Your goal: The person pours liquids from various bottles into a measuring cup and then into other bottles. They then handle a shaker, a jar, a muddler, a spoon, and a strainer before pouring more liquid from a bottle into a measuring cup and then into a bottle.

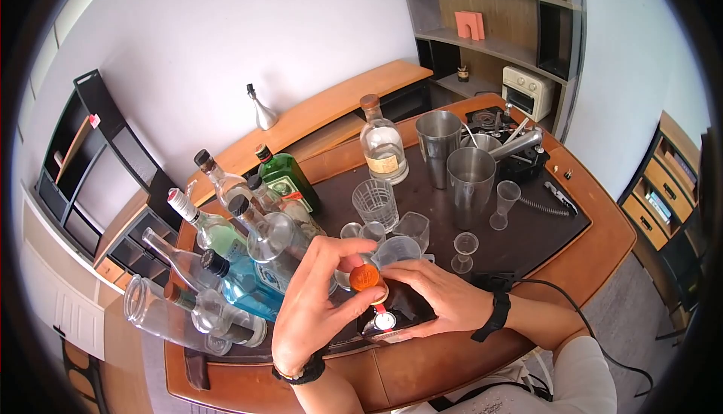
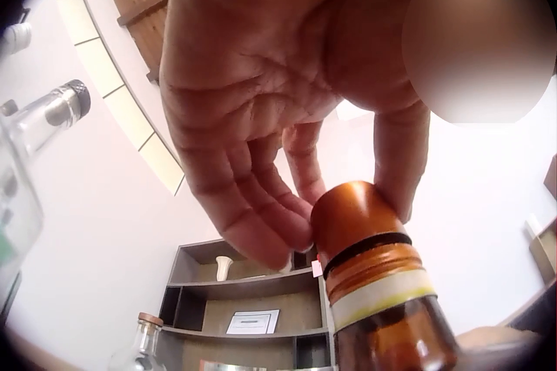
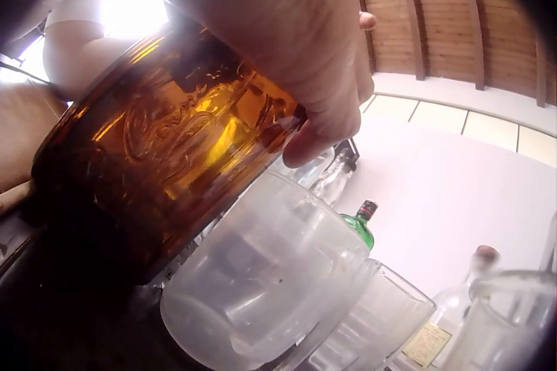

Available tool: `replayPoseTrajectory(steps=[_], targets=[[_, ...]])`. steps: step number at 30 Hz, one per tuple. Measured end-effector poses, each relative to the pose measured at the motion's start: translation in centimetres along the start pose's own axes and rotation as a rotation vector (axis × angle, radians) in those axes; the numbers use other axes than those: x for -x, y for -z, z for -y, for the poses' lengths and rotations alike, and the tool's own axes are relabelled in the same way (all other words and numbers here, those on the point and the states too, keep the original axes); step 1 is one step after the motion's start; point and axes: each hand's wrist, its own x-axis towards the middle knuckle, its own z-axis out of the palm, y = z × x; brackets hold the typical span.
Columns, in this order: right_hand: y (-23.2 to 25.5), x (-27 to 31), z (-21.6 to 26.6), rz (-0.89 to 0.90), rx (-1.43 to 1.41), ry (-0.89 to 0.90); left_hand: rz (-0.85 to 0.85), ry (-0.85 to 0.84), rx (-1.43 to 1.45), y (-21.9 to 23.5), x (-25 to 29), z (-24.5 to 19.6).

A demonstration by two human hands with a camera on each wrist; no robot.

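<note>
A dark amber bottle (image 3: 187, 140) with an orange cap (image 1: 364, 277) stands near the table's front edge. The left hand (image 1: 320, 301) pinches the cap between thumb and fingers; in the left wrist view the cap (image 2: 357, 214) sits at the bottle's neck, above a cream band. The right hand (image 1: 444, 297) grips the bottle's body from the right side, fingers around its shoulder. Just behind the bottle is a clear plastic cup (image 1: 398, 251), close to the right hand in the right wrist view.
Several bottles crowd the left, among them a blue bottle (image 1: 248, 287) and a green bottle (image 1: 288, 177). Behind are a cut glass (image 1: 375, 204), a corked bottle (image 1: 384, 150) and metal shakers (image 1: 471, 180). Small jiggers (image 1: 465, 252) stand right; a black cable (image 1: 580, 308) hangs over the edge.
</note>
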Motion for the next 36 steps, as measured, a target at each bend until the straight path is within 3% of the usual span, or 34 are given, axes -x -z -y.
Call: replayPoseTrajectory(steps=[2, 5, 11, 14, 17, 20, 23, 26, 32, 36], targets=[[0.1, 0.0, 0.0, 0.004, -0.003, -0.004, 0.05, -0.115, 0.034, 0.5, 0.2, 0.8], [-0.1, 0.1, -0.1, -0.002, 0.002, -0.001, 0.015, -0.157, 0.146, 0.3, 0.5, 0.9], [0.1, 0.0, 0.1, 0.006, -0.005, -0.014, -0.038, -0.123, 0.041, -0.3, -0.3, -0.4], [-0.1, 0.1, -0.3, -0.008, 0.015, 0.026, 0.113, 0.005, 0.099, 0.0, 0.0, 0.1], [-0.1, 0.0, -0.3, 0.005, 0.015, 0.019, 0.189, -0.091, 0.146, 0.8, 0.2, 0.6], [-0.1, 0.1, -0.3, 0.005, 0.018, 0.019, 0.07, -0.226, 0.054, 0.5, -0.2, 0.1], [0.0, 0.1, -0.1, 0.011, 0.002, -0.004, -0.029, -0.214, -0.031, 0.1, -0.3, -0.3], [0.0, 0.1, 0.0, 0.013, -0.002, -0.005, 0.013, -0.031, 0.043, 0.2, -0.1, -0.1], [-0.1, 0.2, -0.3, 0.007, 0.028, 0.002, 0.063, -0.081, 0.148, 0.8, 0.6, 0.7], [-0.2, 0.2, -0.3, 0.005, 0.014, 0.002, 0.006, -0.147, 0.094, 0.7, 0.3, 0.6]])
